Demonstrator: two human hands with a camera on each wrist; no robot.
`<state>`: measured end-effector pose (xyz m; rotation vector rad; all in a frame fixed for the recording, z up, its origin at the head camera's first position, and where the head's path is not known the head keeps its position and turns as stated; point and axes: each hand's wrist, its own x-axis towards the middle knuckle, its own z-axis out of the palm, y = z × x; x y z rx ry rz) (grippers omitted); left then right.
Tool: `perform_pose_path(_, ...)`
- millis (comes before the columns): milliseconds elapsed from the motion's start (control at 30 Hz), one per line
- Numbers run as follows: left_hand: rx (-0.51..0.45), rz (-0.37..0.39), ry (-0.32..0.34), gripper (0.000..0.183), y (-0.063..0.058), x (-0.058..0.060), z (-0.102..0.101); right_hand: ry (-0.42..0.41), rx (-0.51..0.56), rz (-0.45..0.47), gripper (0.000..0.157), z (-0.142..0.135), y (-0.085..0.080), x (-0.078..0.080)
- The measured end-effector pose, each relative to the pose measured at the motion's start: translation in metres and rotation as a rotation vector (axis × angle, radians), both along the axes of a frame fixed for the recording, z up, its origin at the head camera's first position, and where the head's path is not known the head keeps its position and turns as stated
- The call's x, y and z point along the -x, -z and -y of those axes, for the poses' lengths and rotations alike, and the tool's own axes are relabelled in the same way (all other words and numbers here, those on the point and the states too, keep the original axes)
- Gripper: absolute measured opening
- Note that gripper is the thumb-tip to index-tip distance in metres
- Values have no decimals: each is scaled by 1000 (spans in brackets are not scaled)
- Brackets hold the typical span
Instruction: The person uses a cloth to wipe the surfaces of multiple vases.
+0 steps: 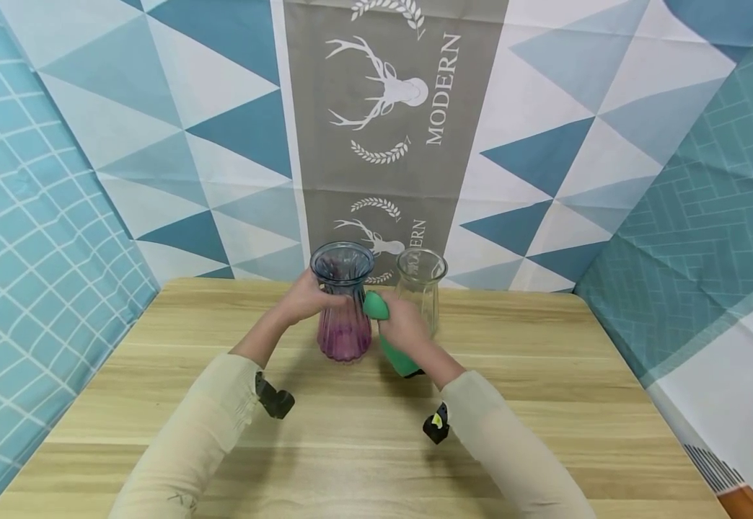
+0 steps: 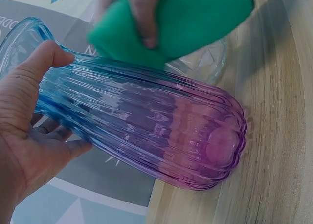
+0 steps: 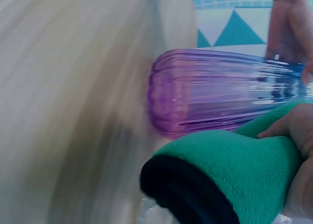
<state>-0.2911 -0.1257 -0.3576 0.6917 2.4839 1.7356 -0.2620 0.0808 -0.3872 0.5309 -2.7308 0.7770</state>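
A ribbed glass vase (image 1: 344,335), blue at its flared rim and purple toward the base, stands near the table's back edge. My left hand (image 1: 304,299) grips it round the neck, thumb on the near side, as the left wrist view shows. In my right hand (image 1: 406,328) is a bunched green cloth (image 3: 230,160) with a black border. The cloth lies close along the vase's right side and overlaps it in the right wrist view. Just behind my right hand stands a clear glass vase (image 1: 423,285), partly hidden by the hand and cloth.
The wooden table (image 1: 350,447) ends at a wall covering (image 1: 227,166) with blue triangles and a grey deer-print strip, close behind both vases. Tiled-pattern sheeting (image 1: 19,216) hangs on the left, and more patterned sheeting (image 1: 694,238) on the right.
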Motion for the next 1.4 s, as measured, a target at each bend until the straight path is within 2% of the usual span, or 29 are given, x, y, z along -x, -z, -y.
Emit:
perform_pose_path(133, 20, -1, -3, 73, 1, 1, -1, 50, 164, -65, 49, 1, -12, 2)
perform_pose_path(233, 4, 3, 9, 74, 2, 2, -1, 70, 259, -104, 48, 2, -18, 3)
perform_pose_path(400, -11, 11, 15, 74, 2, 3, -2, 59, 299, -157, 47, 3, -20, 5)
perform_pose_path(500, -7, 6, 17, 73, 2, 3, -2, 39, 231, -197, 49, 2, -17, 3)
perform_pose_path(767, -21, -14, 33, 75, 0, 3, -3, 11, -60, -290, 54, 2, 0, -2)
perform_pose_path(1067, -27, -6, 21, 75, -2, 1, -2, 39, -197, -178, 57, 2, 11, -7)
perform_pose_path(1233, -18, 17, -1, 77, -1, 0, 0, 9, -255, -149, 56, 1, 20, -4)
perform_pose_path(1400, -3, 29, -18, 78, -1, -1, 0, -15, -269, -74, 56, -1, 29, -5)
